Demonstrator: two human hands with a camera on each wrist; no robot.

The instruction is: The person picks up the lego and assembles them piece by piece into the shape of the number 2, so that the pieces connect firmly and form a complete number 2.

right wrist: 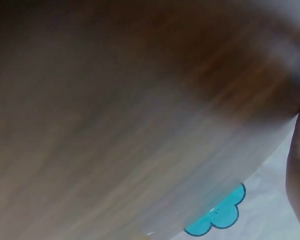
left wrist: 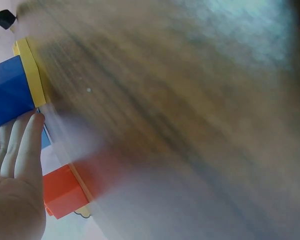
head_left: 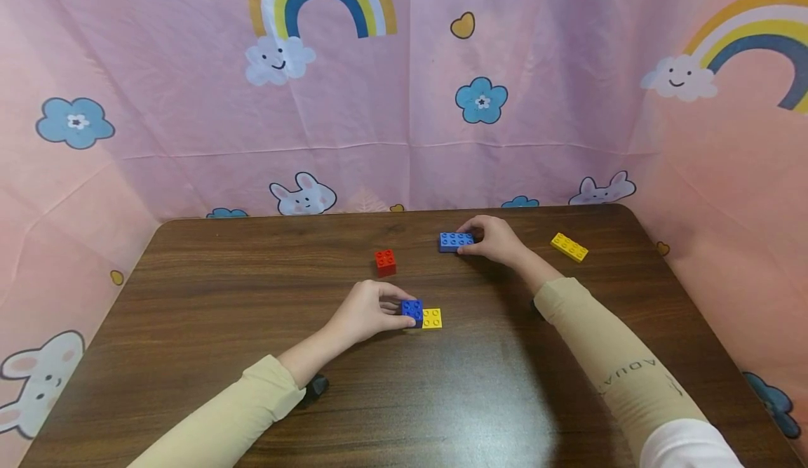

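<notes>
My left hand (head_left: 366, 311) grips a dark blue brick (head_left: 412, 311) between thumb and fingers. This brick sits over the left part of a thin yellow plate (head_left: 432, 318), whose studs show on the right side. From the left wrist, the blue brick (left wrist: 11, 90) appears stacked against the yellow plate (left wrist: 32, 72), with the left fingers (left wrist: 27, 150) alongside. Farther back, my right hand (head_left: 495, 240) pinches the right end of a longer, lighter blue brick (head_left: 453, 241). In the right wrist view only the edge of the right hand (right wrist: 299, 170) shows.
A small red brick (head_left: 386, 263) stands between the two hands, behind the left one. To the right of the right hand lies a long yellow plate (head_left: 569, 247). The brown wooden table (head_left: 252, 264) ends at a pink patterned curtain (head_left: 353, 117).
</notes>
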